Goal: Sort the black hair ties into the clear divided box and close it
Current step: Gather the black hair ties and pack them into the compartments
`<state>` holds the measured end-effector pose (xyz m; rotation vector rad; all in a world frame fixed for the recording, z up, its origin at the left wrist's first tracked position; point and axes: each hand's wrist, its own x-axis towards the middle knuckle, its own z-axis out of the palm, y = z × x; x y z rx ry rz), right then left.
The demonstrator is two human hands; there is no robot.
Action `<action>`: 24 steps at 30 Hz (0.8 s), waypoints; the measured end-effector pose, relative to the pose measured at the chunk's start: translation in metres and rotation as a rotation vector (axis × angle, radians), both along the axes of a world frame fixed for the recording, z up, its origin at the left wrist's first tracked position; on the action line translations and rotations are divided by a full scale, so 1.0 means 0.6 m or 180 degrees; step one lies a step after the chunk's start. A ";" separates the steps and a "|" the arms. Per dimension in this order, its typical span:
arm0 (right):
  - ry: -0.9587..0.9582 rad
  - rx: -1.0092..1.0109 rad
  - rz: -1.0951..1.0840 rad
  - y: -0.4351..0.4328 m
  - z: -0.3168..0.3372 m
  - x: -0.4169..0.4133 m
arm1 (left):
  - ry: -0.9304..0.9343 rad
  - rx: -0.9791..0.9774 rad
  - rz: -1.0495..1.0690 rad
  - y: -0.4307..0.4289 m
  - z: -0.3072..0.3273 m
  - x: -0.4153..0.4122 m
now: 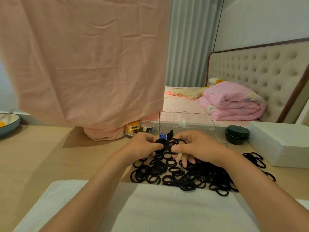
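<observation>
Light wooden tabletop point(41, 156), with a white towel point(167, 211) over its near edge. At far left, a teal bowl point(11, 127) holds something orange and a utensil. A pink cloth point(83, 64) hangs over the back of the table. At its foot stand a gold jar point(133, 129), label too small to read, and a silver-lidded jar point(148, 126). My left hand point(143, 145) pinches a bunched clump of black hair ties point(184, 176). My right hand point(199, 147) pinches one stretched loop. Both hands are just in front of the clear divided box point(187, 121), whose lid stands open. Something blue and a few ties lie inside, in which compartment I cannot tell. The main pile lies loose beneath my hands. To the right are a black round jar point(237, 134) and a closed white case point(280, 143). Beyond them is a bed with a folded pink quilt point(234, 102) against a tufted headboard point(259, 64).
</observation>
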<state>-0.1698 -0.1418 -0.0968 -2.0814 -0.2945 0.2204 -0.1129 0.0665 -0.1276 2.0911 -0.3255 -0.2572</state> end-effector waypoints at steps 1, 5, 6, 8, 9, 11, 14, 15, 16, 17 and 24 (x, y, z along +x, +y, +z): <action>0.0029 0.0128 -0.0007 0.004 0.002 -0.001 | 0.0051 -0.0047 -0.0032 -0.002 0.000 -0.001; 0.0023 0.0146 -0.0298 0.012 0.001 0.001 | 0.0556 -0.0597 -0.0453 -0.007 0.011 -0.009; 0.0032 0.0099 -0.0374 0.012 -0.001 0.003 | 0.0730 -0.0788 -0.0608 -0.006 0.014 -0.011; 0.0034 -0.0014 -0.0481 0.012 -0.004 0.005 | 0.1008 -0.1181 -0.0868 -0.004 0.016 -0.013; 0.0024 -0.0049 -0.0525 0.012 -0.005 0.005 | 0.1080 -0.1326 -0.0937 -0.003 0.017 -0.013; 0.0025 -0.0058 -0.0575 0.013 -0.005 0.005 | 0.1012 -0.1262 -0.0948 -0.004 0.018 -0.014; 0.0072 -0.0109 -0.0572 0.017 -0.004 0.005 | 0.0826 -0.1041 -0.0768 -0.009 0.016 -0.014; 0.0100 -0.0091 -0.0583 0.017 -0.004 0.004 | 0.0849 -0.1047 -0.0735 -0.009 0.015 -0.013; 0.0132 -0.0047 -0.0590 0.016 -0.004 0.004 | 0.0888 -0.1042 -0.0712 -0.009 0.014 -0.013; 0.0158 -0.0007 -0.0570 0.014 -0.003 0.002 | 0.0913 -0.1021 -0.0679 -0.008 0.013 -0.012; 0.0060 0.0393 -0.0781 -0.003 0.011 0.001 | 0.0785 -0.0816 -0.0200 -0.006 0.005 -0.007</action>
